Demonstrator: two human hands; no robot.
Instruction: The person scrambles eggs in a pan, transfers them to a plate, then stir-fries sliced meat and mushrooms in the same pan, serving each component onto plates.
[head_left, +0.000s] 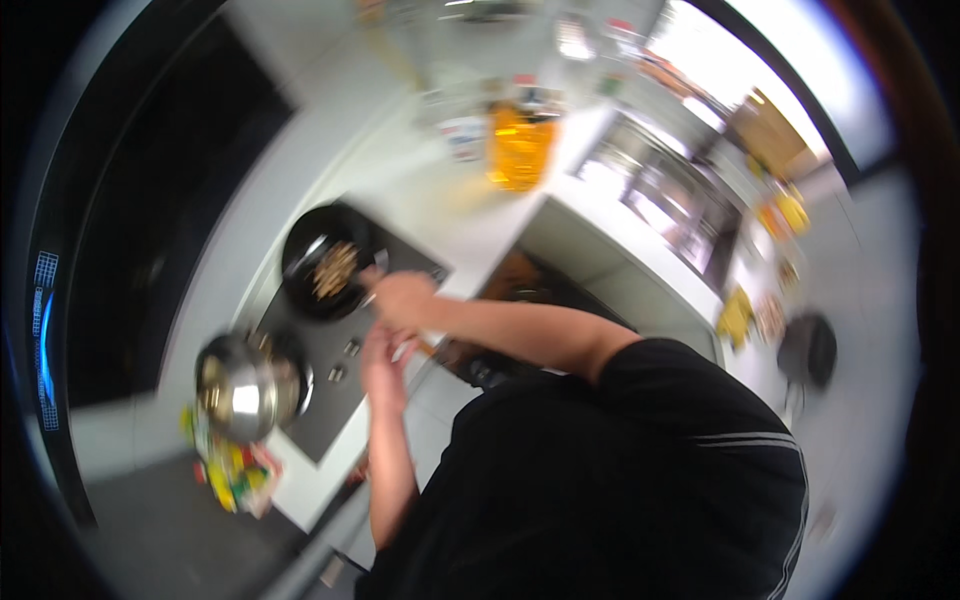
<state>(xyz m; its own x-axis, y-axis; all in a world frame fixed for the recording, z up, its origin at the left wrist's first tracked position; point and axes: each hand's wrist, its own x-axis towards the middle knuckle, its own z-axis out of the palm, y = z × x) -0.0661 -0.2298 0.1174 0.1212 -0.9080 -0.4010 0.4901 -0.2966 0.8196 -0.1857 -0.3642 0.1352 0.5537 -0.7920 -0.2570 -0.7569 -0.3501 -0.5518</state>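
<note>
A black wok (304, 262) sits on the dark cooktop (315, 405), with light brown strips of food (335, 270) in it. My right hand (405, 298) is at the wok's near edge, its fingers curled; blur hides what they hold. Just below it is my left hand (384, 352), close to the wok's wooden handle or a similar wooden stick (426, 348); whether it grips this cannot be told. A shiny metal pot or bowl (247, 394) stands on the cooktop's other burner, left of two small knobs.
A large bottle of yellow oil (521, 146) stands on the white counter (465, 217) beside other containers. Further right is a metal sink (664, 191). Colourful packages (236, 472) lie beside the metal pot. A dark round pan (806, 351) is at the far right.
</note>
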